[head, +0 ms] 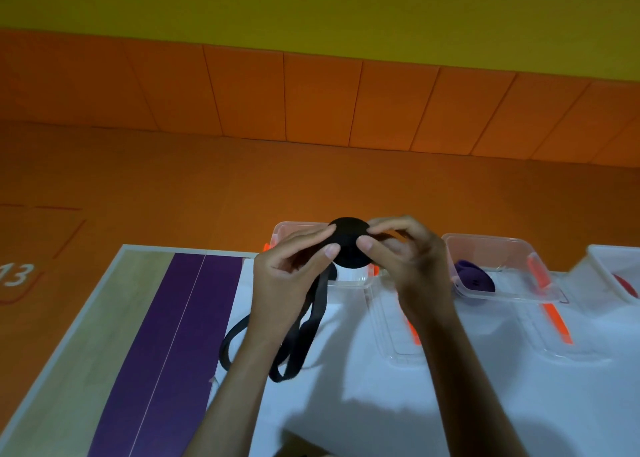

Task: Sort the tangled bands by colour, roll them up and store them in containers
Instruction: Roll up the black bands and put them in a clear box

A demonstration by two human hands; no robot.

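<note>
On my feed both hands are raised just above the tabletop (pixel 381 408), pinching a flat black band roll (pixel 348 240) between them. The left hand (pixel 294 269) grips its left edge with thumb and fingertips, and the right hand (pixel 408 255) grips the right edge the same way. The unrolled black tail (pixel 306 332) hangs down from the roll and loops on the white surface. Directly behind the roll sits a clear container (pixel 291 227). To its right, a second container (pixel 485 241) holds a purple roll (pixel 476 278), and a third container (pixel 609 252) at the frame edge holds something red (pixel 625 285).
</note>
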